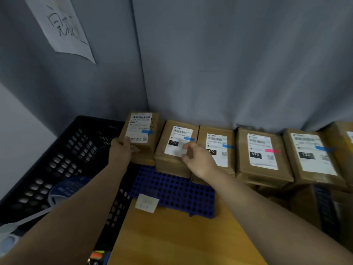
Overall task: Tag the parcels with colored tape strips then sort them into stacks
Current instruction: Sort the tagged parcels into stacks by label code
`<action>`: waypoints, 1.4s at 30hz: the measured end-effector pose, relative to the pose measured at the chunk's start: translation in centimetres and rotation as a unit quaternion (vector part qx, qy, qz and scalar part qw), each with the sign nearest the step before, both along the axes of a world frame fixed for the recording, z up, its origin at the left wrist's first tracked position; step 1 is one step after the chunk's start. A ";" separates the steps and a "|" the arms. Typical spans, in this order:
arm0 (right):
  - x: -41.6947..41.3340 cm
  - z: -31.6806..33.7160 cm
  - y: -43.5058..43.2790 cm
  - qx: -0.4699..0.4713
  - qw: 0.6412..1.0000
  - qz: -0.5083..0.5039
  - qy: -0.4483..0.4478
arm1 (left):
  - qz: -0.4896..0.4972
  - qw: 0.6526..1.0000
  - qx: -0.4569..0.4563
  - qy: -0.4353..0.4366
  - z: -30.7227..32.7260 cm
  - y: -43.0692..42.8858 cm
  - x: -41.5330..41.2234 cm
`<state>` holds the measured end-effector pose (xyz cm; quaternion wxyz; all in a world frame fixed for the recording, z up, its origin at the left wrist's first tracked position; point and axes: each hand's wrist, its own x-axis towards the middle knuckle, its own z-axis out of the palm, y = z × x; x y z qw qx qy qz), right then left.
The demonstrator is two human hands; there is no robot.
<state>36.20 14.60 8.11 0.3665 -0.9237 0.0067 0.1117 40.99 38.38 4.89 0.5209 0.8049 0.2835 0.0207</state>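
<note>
Brown cardboard parcels with white labels stand in a row along the grey curtain. My left hand [122, 150] grips the near left corner of the leftmost parcel [141, 131], which carries a blue tape strip and rests on a stack. My right hand [198, 159] hovers with fingers spread over the second parcel [175, 146], marked 150 with a blue strip, fingertips touching its label. Further right sit a third parcel [217, 148] with blue tape, a parcel marked 010 [261, 152] with a pink strip, and one marked 122 [313, 153] with blue tape.
A black perforated crate [63, 159] stands at the left with a tape roll [65, 190] inside. A blue perforated mat [172, 190] with a small white label [147, 203] lies on a wooden surface [181, 238]. A handwritten paper sign [61, 25] hangs on the curtain.
</note>
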 end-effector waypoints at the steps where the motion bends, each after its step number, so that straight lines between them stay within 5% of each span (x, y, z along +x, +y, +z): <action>1: 0.5 -0.3 0.1 -0.006 1.000 -0.001 0.002 | -0.017 0.996 0.089 0.000 -0.1 0.2 0.3; 7: 3.3 -1.7 1.2 -0.042 0.999 0.003 -0.006 | -0.155 0.930 0.323 -0.083 -1.6 -2.1 0.8; 13: 4.2 -2.5 1.7 -0.047 0.999 -0.001 0.001 | -0.201 0.937 0.276 -0.069 -1.1 -3.0 2.8; 29: 2.9 -1.4 -0.9 -0.022 0.999 -0.021 -0.044 | -0.236 0.916 0.322 -0.027 -0.2 -4.8 3.4; 37: 2.4 -1.5 -0.8 -0.018 0.999 -0.022 -0.035 | -0.215 0.896 0.384 -0.051 0.4 -4.2 2.5; 42: 0.8 -0.5 -1.5 -0.012 0.999 -0.033 -0.039 | -0.261 0.895 0.344 -0.108 1.9 -7.1 0.0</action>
